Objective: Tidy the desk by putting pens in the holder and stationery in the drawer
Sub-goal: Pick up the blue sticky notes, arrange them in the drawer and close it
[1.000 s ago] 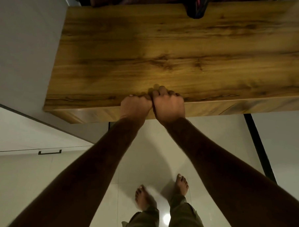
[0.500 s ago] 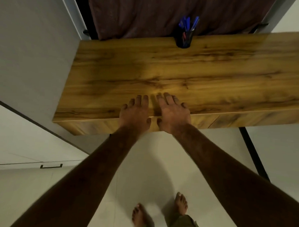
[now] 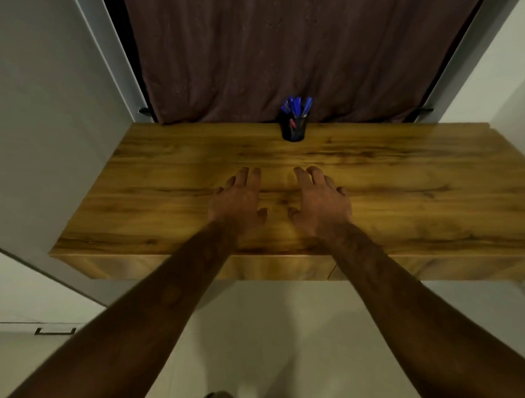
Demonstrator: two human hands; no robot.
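Both your arms reach forward from the bottom corners and meet over the middle of the desk (image 3: 406,181). Your left hand (image 3: 238,200) is palm down, wrist over the near half of the top, fingers straight and pointing toward the far edge, thumb tucked inward toward the other hand. Your right hand (image 3: 321,201) mirrors it just beside, also palm down, fingers a little more spread and fanned slightly to the right, thumb pointing in at the left thumb. A narrow strip of bare wood shows between the two hands; they do not touch. Both hands are released and flat, grasping nothing. Whether the palms press on the wood or hover just above it, you cannot tell.

The holder (image 3: 293,131) stands upright at the far edge of the desk, roughly centred, well apart from your fingertips and slightly right of the gap between your hands. The pens (image 3: 297,107) stand in it, blue caps sticking out of the top and leaning apart. Behind it hangs a dark curtain (image 3: 292,49). The drawer (image 3: 282,267) front runs along the near edge under your forearms and sits flush.
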